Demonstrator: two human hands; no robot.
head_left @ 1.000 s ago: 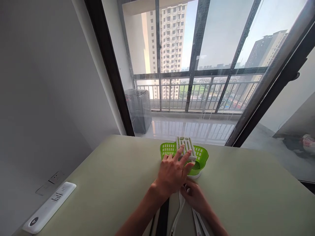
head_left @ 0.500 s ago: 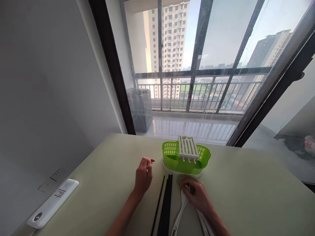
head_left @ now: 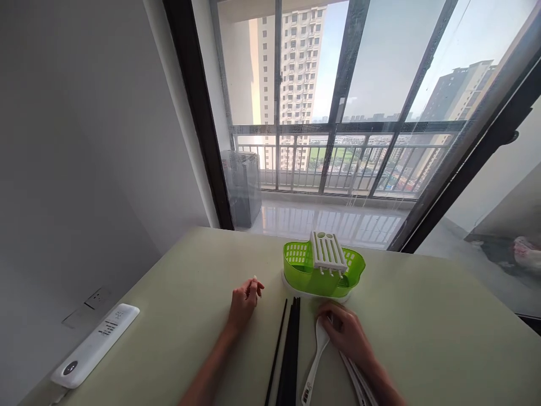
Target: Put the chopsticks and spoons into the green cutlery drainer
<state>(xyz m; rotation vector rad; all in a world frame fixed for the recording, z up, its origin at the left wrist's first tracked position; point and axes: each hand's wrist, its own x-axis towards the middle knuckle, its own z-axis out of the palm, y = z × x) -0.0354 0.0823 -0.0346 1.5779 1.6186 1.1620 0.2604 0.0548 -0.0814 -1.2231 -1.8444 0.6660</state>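
Note:
My left hand (head_left: 246, 299) rests on the table left of the chopsticks, its fingers curled together with nothing visible in them. My right hand (head_left: 345, 330) is closed at the head of a white spoon (head_left: 313, 369), thumb and fingers bent around the bowl end, which they partly hide. More white utensils (head_left: 357, 379) run out from under that hand, their far ends covered. Between my hands lie several black chopsticks (head_left: 289, 349) in a bundle, with a single black chopstick (head_left: 278, 349) just left of it. Beyond stands a green utensil basket (head_left: 319, 283) on a white base.
A white slotted rack (head_left: 328, 252) with small hooks sits across the basket's middle. On the table's left edge lies a long white power strip (head_left: 95, 345), near a wall socket (head_left: 96, 299). Behind the pale green table (head_left: 203, 265) is a glass door onto a balcony.
The view has shifted slightly, moving things a little to the right. My left hand has turned a bit, its fingers still curled. My right hand stays at the spoon's head.

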